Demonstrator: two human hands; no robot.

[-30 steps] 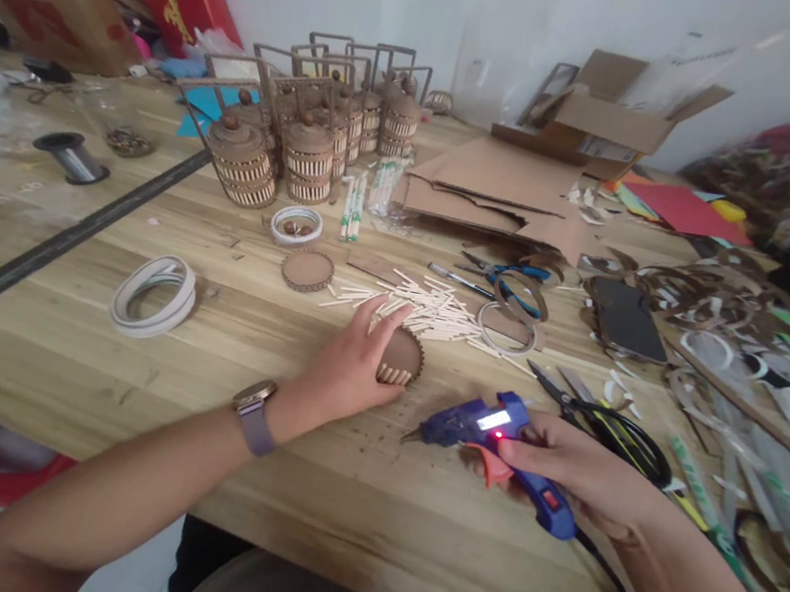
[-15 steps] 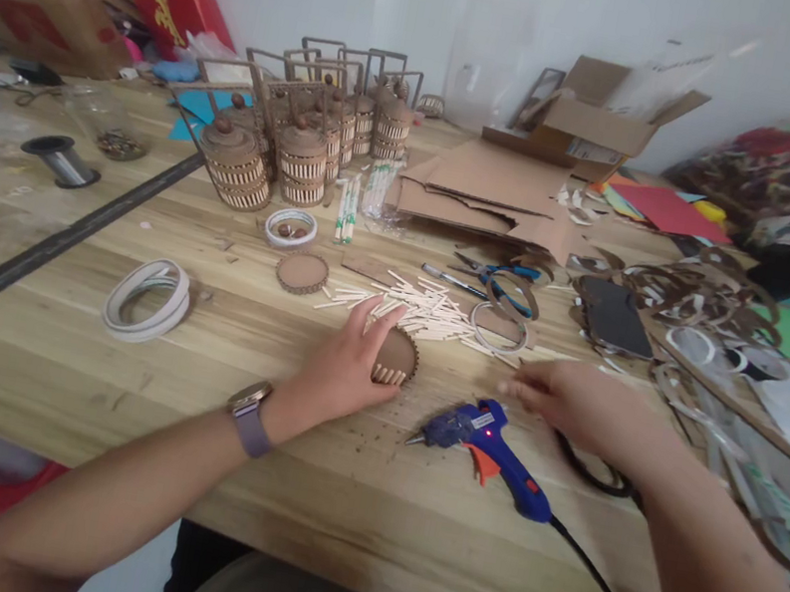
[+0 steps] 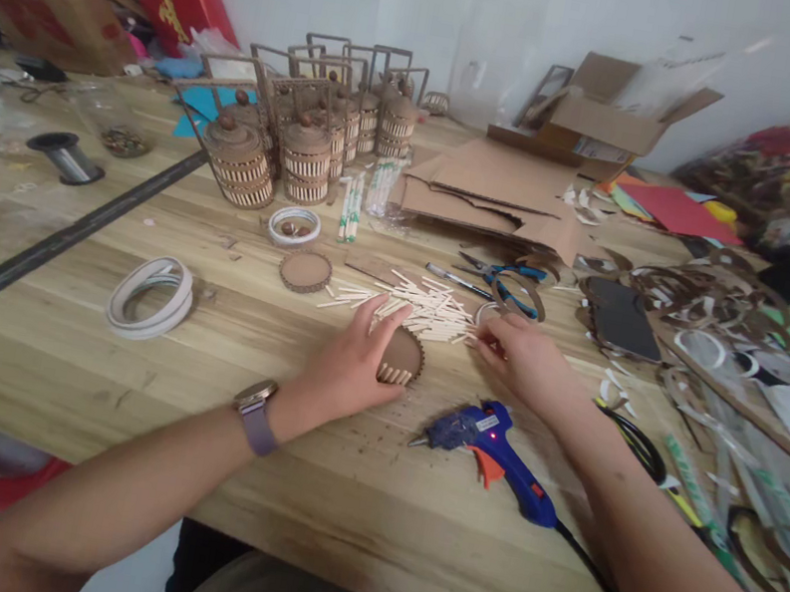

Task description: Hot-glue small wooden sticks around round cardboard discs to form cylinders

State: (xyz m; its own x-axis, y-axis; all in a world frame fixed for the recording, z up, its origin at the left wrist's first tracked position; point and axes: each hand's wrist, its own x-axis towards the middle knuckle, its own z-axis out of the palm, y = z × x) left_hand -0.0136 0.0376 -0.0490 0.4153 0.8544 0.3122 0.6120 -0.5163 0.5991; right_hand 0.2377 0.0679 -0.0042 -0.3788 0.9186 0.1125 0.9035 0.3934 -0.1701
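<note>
Beyond the nozzle of the blue plastic glue gun (image 3: 501, 462), the left hand (image 3: 346, 357) holds a round brown cardboard base (image 3: 405, 348), fingers wide — likely light and stiff, best taken by its ridged rim, sparing the fragile upright pale sticks (image 3: 395, 375). Farther beyond, the right hand (image 3: 525, 360) bunches its fingers beside a pale wooden stick pile (image 3: 433, 315) — holding what, I cannot tell.

The sticks (image 3: 430, 308) are cream, the glue gun (image 3: 497, 447) blue.

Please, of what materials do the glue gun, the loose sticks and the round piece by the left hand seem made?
Glue gun: likely hard plastic, smooth blue with an orange trigger; the tip looks metallic. Loose sticks: probably bare wood, pale and matt. Round piece: apparently cardboard, flat matt brown with a ridged rim.
</note>
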